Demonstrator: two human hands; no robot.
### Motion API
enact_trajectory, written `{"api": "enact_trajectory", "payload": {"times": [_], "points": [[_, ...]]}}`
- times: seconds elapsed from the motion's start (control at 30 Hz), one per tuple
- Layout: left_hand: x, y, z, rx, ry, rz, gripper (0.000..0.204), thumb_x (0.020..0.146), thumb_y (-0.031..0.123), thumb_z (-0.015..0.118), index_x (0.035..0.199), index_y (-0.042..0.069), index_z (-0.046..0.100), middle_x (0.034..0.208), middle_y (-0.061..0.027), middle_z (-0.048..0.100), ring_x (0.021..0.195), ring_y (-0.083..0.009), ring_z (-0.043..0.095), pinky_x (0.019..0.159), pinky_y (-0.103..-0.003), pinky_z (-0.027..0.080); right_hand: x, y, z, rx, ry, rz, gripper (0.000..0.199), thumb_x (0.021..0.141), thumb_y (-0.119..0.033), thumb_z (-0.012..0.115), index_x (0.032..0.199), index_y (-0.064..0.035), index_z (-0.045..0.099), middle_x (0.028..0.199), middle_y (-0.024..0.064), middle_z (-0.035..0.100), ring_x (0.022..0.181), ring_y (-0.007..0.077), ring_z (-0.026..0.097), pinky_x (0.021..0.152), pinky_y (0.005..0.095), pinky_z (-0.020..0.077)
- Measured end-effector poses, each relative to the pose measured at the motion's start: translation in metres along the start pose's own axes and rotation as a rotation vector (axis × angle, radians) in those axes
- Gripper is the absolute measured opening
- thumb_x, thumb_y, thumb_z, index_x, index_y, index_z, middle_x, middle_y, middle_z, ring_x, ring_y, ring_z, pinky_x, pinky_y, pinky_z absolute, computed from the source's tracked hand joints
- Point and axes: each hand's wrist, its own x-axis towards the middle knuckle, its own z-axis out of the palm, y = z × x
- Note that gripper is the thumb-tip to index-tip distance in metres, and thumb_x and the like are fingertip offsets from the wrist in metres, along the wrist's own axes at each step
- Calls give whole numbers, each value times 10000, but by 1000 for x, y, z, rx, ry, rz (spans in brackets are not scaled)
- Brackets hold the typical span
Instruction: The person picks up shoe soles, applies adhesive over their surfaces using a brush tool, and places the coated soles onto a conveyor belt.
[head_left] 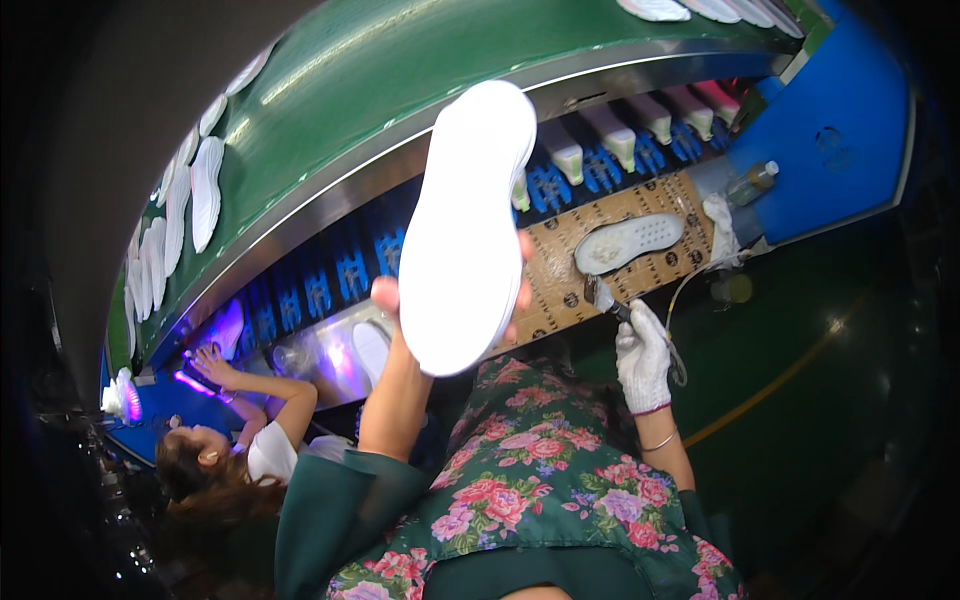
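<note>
A white shoe sole (pixel 468 230) is held up in front of me, its smooth broad face showing. My left hand (pixel 403 355) grips it from behind, thumb at its left edge and fingertips along the right edge. My right hand (pixel 642 358), in a white knit glove, is closed around the dark handle of a brush (pixel 604 296). Dark bristles sit close by the lower left edge of a greyish sole (pixel 640 243) lying on printed brown cardboard (pixel 555 305). Whether they touch it I cannot tell.
Behind runs a green conveyor (pixel 340 75) carrying white soles. Below it, several pale shoe forms (pixel 612 135) stand in blue holders. A bottle (pixel 752 184), white cloth (pixel 720 225) and thin hose (pixel 678 300) are at right. At left a co-worker (pixel 270 440) reaches toward purple light.
</note>
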Motion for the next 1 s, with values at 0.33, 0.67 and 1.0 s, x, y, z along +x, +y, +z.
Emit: {"api": "enact_trajectory", "payload": {"times": [0.33, 0.67, 1.0], "points": [[223, -34, -70, 522, 426, -172, 953, 882, 568, 578, 1527, 134, 26, 1552, -206, 108, 1346, -420, 312, 1095, -496, 317, -2, 34, -13, -91, -34, -38, 185, 843, 29, 644, 1027, 49, 646, 825, 79, 636, 620, 127, 577, 544, 207, 468], [39, 60, -44, 1605, 461, 336, 451, 853, 140, 668, 1289, 100, 556, 1282, -107, 484, 1080, -202, 553, 894, -329, 501, 25, 45, 4, -252, -145, 82, 233, 860, -20, 652, 1083, 41, 624, 833, 65, 629, 633, 115, 580, 528, 194, 467], [-157, 314, -26, 2621, 1849, 399, 493, 760, 165, 683, 1243, 159, 580, 1293, -139, 520, 1139, -392, 471, 952, -482, 411, 15, 60, 69, -402, -358, 214, 236, 850, -11, 653, 1079, 46, 634, 832, 67, 646, 632, 124, 582, 534, 217, 449]]}}
